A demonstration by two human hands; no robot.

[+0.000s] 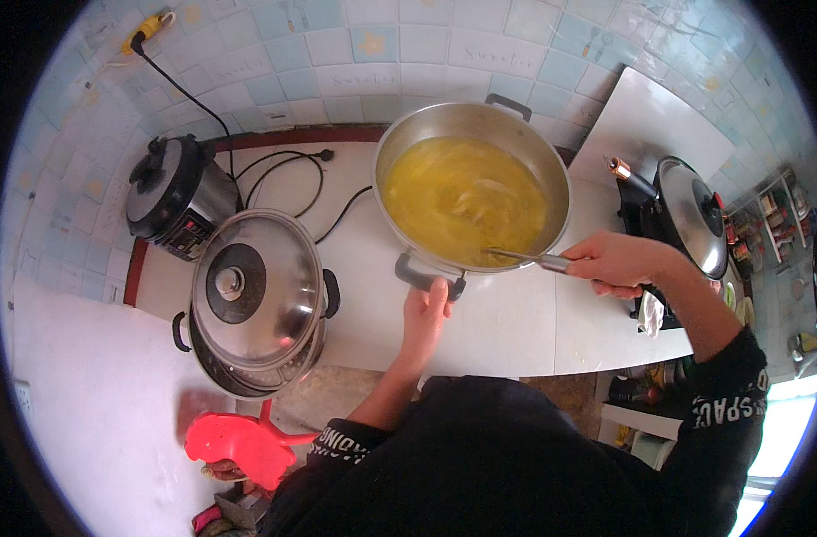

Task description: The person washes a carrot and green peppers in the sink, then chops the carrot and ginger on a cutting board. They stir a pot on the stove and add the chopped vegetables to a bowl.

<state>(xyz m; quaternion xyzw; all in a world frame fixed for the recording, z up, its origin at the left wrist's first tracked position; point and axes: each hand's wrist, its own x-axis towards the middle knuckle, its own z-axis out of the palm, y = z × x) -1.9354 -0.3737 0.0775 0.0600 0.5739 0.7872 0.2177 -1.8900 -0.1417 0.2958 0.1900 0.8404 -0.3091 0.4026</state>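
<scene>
A wide metal pot (pixel 472 121) stands on the white countertop, with yellow liquid (pixel 449 194) swirling inside it. My left hand (pixel 427 312) grips the pot's near black side handle (pixel 418 274), the thumb on top. In my right hand (pixel 610 262) is the metal handle of a utensil (pixel 553 263), held at the pot's near right rim. Its thin wire-like end reaches into the liquid, so its full shape is hidden.
Left of the pot, a domed lid (pixel 288 268) rests askew on a steamer pot (pixel 214 382). Behind it stands an electric pressure cooker (pixel 187 194) beside a black power cord (pixel 321 181). A lidded wok (pixel 690 215) sits on the stove at right; a red plastic stool (pixel 241 443) is at lower left.
</scene>
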